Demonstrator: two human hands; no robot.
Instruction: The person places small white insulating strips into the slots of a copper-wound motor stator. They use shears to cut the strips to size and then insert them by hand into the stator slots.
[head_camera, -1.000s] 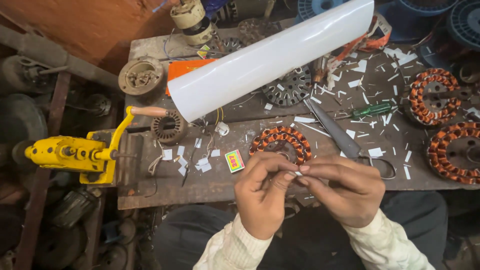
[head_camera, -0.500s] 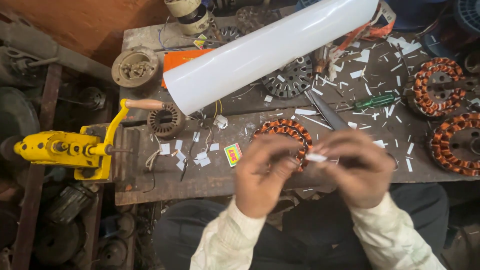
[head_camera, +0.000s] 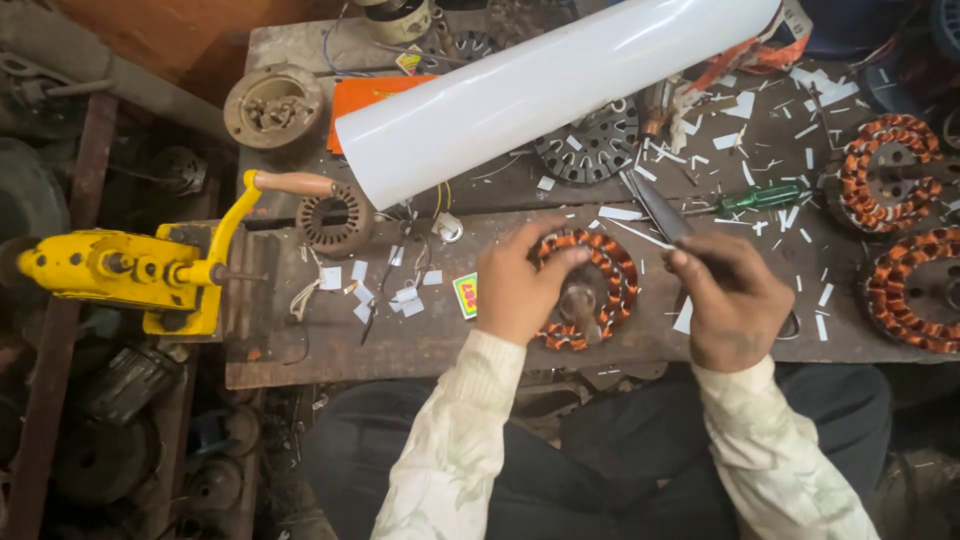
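My left hand (head_camera: 518, 285) lies on a round stator with copper windings (head_camera: 612, 262) at the bench's front edge, fingers curled over its far rim and thumb near its centre. My right hand (head_camera: 735, 300) is just right of the stator with its fingers pinched together. A white paper strip (head_camera: 685, 315) shows at its thumb side. The hand covers the handles of a pair of scissors (head_camera: 652, 205), whose blades point away to the upper left.
A large white sheet roll (head_camera: 540, 95) lies across the bench's back. A yellow hand-crank winder (head_camera: 130, 270) is clamped at the left. More wound stators (head_camera: 885, 175) sit at the right, with a green screwdriver (head_camera: 765, 197), a small bare stator (head_camera: 335, 220) and scattered paper scraps (head_camera: 400, 295).
Both hands held a white strip together in front of my body. They have since moved forward and apart: the left went onto the stator, and the right went over the scissors.
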